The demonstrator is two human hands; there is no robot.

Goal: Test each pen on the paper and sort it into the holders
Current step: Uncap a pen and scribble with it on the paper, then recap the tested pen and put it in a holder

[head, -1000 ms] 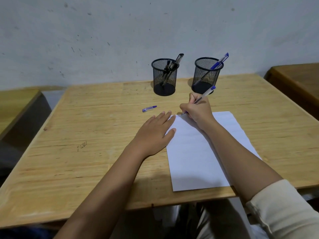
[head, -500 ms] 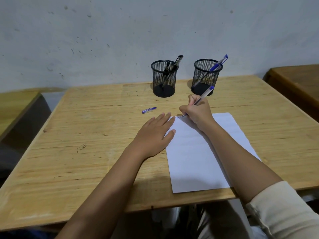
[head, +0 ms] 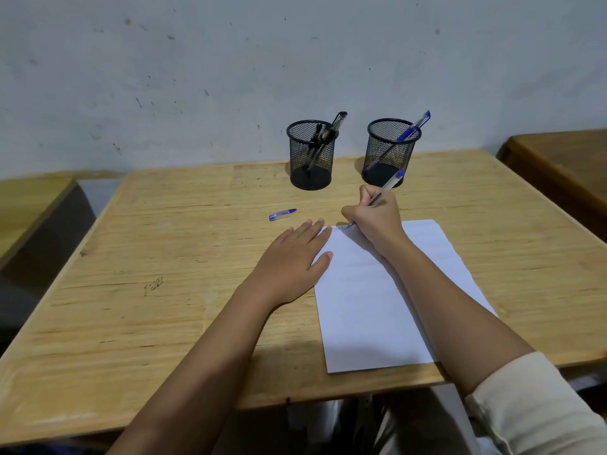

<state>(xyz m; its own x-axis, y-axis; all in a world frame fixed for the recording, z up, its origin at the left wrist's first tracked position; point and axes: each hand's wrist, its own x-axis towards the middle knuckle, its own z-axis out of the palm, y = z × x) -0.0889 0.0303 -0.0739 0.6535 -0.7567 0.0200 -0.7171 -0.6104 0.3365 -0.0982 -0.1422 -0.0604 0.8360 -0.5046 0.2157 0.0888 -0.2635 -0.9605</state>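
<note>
My right hand [head: 374, 218] grips a clear pen with a blue end [head: 389, 183], its tip on the top edge of the white paper [head: 377, 307], where faint blue marks show. My left hand [head: 295, 257] lies flat, fingers straight, pressing the paper's top left corner. A blue pen cap [head: 282, 214] lies on the table left of my hands. At the back stand two black mesh holders: the left holder [head: 311, 156] has several black pens, the right holder [head: 391, 149] has one blue pen [head: 412, 128].
The wooden table [head: 164, 274] reaches to a grey wall. Another wooden desk [head: 565, 159] stands at the right, and a third [head: 26, 205] at the left, with gaps between.
My right hand with the pen has slid slightly right along the paper's top edge, leaving blue marks. The left hand has stayed put.
</note>
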